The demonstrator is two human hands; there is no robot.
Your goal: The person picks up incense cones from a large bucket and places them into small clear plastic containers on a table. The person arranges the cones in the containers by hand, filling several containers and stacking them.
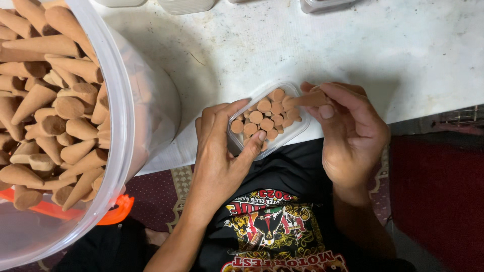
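Pinching a brown cone point(308, 99) in its closed grip, the right hand point(348, 136) hovers over the clear box point(295, 130).

Tan-brown cones point(265, 117) in clear box point(297, 129); white table point(353, 45); orange bucket handle point(117, 214).

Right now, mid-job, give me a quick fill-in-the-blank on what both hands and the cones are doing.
1. The right hand holds a single brown ____ over the small clear tray.
2. The left hand steadies the tray at its ____ side as seen in the picture.
3. The cones in the tray stand packed with their round ____ facing up.
4. The large clear bucket of loose cones has an ____ handle.

Missing words: cone; left; bases; orange
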